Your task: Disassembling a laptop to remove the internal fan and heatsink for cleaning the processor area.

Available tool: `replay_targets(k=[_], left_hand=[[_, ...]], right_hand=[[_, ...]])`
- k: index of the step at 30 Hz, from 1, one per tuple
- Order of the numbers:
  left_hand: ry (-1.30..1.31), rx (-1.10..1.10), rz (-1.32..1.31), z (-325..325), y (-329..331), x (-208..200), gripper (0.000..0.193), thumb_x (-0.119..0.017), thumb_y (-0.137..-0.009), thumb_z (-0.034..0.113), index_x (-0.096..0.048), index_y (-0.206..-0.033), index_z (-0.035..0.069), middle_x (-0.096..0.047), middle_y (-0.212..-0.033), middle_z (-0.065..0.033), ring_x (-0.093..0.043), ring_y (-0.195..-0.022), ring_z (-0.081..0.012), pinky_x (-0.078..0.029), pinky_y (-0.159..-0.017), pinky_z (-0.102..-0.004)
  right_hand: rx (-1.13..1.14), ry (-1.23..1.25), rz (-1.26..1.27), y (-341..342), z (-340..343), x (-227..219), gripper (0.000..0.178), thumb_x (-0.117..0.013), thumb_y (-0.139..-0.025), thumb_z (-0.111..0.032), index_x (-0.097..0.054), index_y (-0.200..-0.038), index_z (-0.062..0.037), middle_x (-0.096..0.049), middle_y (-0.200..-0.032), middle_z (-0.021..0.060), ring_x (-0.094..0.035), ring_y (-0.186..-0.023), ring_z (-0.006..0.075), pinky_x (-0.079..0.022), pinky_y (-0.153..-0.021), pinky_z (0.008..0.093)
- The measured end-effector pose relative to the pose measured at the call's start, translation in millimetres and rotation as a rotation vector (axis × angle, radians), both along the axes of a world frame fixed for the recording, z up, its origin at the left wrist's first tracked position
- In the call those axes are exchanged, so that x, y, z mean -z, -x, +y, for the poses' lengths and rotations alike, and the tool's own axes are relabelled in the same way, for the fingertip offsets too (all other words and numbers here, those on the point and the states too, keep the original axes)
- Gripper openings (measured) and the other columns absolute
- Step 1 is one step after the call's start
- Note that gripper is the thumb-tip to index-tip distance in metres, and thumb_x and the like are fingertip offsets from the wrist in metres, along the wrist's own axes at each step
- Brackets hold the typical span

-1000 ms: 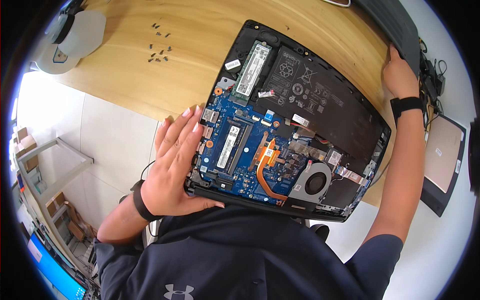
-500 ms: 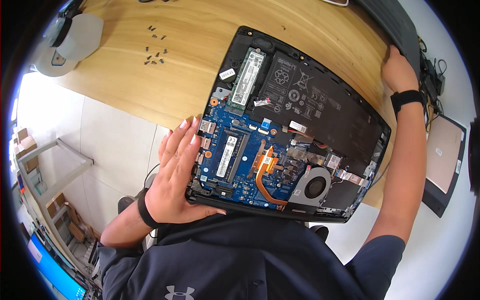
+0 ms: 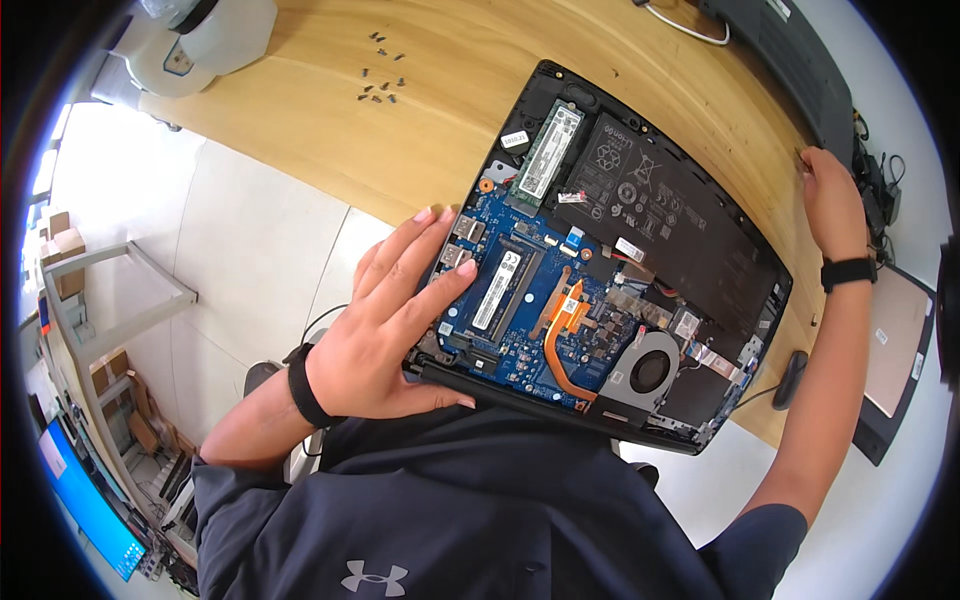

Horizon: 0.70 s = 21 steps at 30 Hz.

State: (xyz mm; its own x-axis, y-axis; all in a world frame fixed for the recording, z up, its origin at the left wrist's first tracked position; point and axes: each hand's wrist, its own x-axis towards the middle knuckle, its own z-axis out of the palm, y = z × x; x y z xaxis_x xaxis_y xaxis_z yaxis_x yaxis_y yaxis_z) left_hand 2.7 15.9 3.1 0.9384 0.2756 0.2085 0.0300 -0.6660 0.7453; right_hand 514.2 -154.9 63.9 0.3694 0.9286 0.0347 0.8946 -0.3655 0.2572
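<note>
An opened laptop (image 3: 590,310) lies tilted at the table's front edge, its bottom cover off. Inside show a black battery (image 3: 650,190), a blue motherboard (image 3: 480,345), a copper heat pipe (image 3: 553,350), a round fan (image 3: 647,372) and a memory module (image 3: 497,290). My left hand (image 3: 375,330) grips the laptop's left side, fingers over the ports and thumb along the front edge. My right hand (image 3: 832,205) is beyond the laptop's right side, its fingertips pinched together beside a long dark panel (image 3: 790,70). Whatever they hold is too small to make out.
Several loose screws (image 3: 383,75) lie on the wooden table (image 3: 320,130). At the far left stands a white rounded device (image 3: 230,40). A black mouse (image 3: 791,380) rests near the right edge. Cables (image 3: 880,195) and a gold-coloured laptop (image 3: 892,345) are at the right.
My right hand has come away from the dark panel, its fingers now pinched together. The view has shifted, so the table and laptop sit differently in it. My left hand keeps its grip.
</note>
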Motion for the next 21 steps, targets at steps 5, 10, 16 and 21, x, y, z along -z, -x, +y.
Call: replay_targets(k=[5,10,16,21], left_hand=[[0.002,-0.002,0.062,-1,3,-8,0.107,-0.091,-0.071,0.046,-0.040,-0.155,0.004,-0.030,-0.163,-0.0293,-0.028,-0.152,-0.0484,-0.028,-0.119,-0.0552],[-0.010,0.016,0.020,-1,0,-13,0.105,-0.091,-0.072,0.044,-0.041,-0.154,0.001,-0.033,-0.163,-0.0287,-0.029,-0.152,-0.0487,-0.028,-0.121,-0.0545],[-0.071,0.014,0.045,11,-2,-34,0.084,-0.088,-0.076,0.042,-0.056,-0.142,0.000,-0.048,-0.154,-0.0255,-0.038,-0.148,-0.0466,-0.031,-0.119,-0.0540],[-0.130,0.074,0.058,9,-29,-77,0.046,-0.080,-0.083,0.015,-0.064,-0.123,-0.001,-0.063,-0.131,-0.0207,-0.060,-0.121,-0.0396,-0.047,-0.104,-0.0446]], right_hand=[[-0.216,-0.289,0.189,65,-12,-42,0.024,-0.055,-0.103,-0.007,-0.062,-0.125,-0.0017,-0.068,-0.110,0.0097,-0.068,-0.094,0.0271,-0.053,-0.085,0.0350],[0.209,-0.409,0.778,151,-67,-96,0.022,-0.059,-0.100,0.004,-0.063,-0.121,0.0019,-0.060,-0.110,0.0035,-0.058,-0.091,0.0066,-0.044,-0.081,0.0176],[0.108,-0.328,0.930,214,-96,-109,0.021,-0.064,-0.085,0.016,-0.074,-0.099,0.0032,-0.066,-0.105,0.0114,-0.065,-0.088,0.0159,-0.051,-0.075,0.0219],[0.035,-0.442,0.892,236,-97,-98,0.023,-0.072,-0.081,0.014,-0.074,-0.101,0.0024,-0.070,-0.099,0.0119,-0.069,-0.087,0.0179,-0.055,-0.075,0.0248]])
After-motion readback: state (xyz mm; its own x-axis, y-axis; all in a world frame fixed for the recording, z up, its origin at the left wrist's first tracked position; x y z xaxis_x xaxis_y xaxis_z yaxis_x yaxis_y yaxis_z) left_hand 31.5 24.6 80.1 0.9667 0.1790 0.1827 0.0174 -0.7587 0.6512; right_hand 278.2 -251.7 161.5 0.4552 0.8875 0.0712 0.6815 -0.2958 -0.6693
